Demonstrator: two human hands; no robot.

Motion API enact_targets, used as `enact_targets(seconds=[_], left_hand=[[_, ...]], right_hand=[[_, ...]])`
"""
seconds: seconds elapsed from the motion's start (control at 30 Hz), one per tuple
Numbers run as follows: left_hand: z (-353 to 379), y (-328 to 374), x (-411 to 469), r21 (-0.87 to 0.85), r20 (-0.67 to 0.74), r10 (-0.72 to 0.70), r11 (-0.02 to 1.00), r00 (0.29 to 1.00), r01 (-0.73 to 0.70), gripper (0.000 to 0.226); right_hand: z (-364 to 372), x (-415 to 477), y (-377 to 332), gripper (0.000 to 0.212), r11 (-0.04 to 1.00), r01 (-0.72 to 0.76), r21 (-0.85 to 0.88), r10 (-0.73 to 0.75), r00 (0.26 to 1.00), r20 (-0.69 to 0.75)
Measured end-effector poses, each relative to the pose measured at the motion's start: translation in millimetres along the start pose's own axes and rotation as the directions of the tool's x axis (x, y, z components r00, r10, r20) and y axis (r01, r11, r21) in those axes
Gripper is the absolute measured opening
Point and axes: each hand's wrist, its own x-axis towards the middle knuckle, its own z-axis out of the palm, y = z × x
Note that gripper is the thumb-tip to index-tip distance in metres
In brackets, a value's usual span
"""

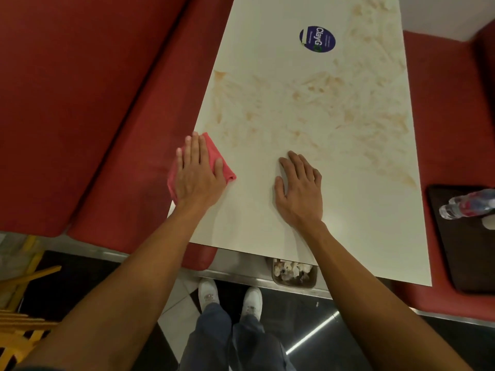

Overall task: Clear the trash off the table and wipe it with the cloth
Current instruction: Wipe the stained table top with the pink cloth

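Left hand flat on the cloth at the tabletop's left edge

My left hand point(197, 172) presses with straight fingers on the folded pink-red cloth point(214, 153), which sits on the left edge of the white rectangular tabletop point(267, 49) towards the near-left corner and hangs slightly over it. My right hand point(300, 188) lies flat and released on the bare surface near the near edge, grasping nothing. Brownish smears point(334, 103) cover the middle and right side. A round blue sticker point(317, 39) sits towards the far edge. Off the right edge, a clear plastic bottle point(466, 204) lies on a dark brown tray point(468, 250).
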Motion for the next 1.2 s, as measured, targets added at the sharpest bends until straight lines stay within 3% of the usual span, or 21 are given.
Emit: enact_targets(seconds=[0.07, 0.27, 0.47, 0.67, 0.87, 0.93, 1.1, 1.2], left_hand=[[2, 13, 6, 0.004, -0.004, -0.008, 1.0, 1.0, 0.008, 0.074], [1, -16, -35, 0.024, 0.03, 0.245, 0.969, 0.969, -0.246, 0.073], [-2, -6, 31, -0.005, 0.029, 0.096, 0.995, 0.995, -0.095, 0.074], [2, -9, -13, 0.03, 0.025, 0.265, 0.964, 0.964, -0.265, 0.073], [-2, -19, 49, -0.08, 0.007, 0.137, 0.987, 0.991, -0.136, 0.074], [0, -12, 58, -0.048, -0.001, 0.124, 0.991, 0.992, -0.124, 0.072], [-2, -18, 8, -0.024, 0.039, 0.322, 0.947, 0.946, -0.321, 0.07], [-3, -33, 20, -0.019, 0.018, 0.311, 0.95, 0.95, -0.311, 0.07]], right_hand=[[1, 0, 0, 0.05, 1.0, -0.001, -0.007, 0.001, 1.0, 0.003], [-2, -1, -1, 0.051, 1.0, 0.003, -0.005, -0.003, 1.0, -0.001], [-1, 0, -2, 0.051, 1.0, -0.003, -0.015, 0.003, 1.0, 0.001], [-2, -1, -2, 0.051, 1.0, 0.0, -0.021, 0.0, 1.0, -0.002], [0, 0, -3, 0.049, 1.0, -0.003, -0.005, 0.003, 1.0, -0.017], [0, 0, -2, 0.049, 1.0, -0.001, -0.011, 0.001, 1.0, -0.02], [-1, 1, -1, 0.048, 1.0, 0.001, -0.016, -0.001, 1.0, -0.024], [-1, 1, -3, 0.048, 1.0, -0.003, -0.019, 0.003, 1.0, -0.02]])
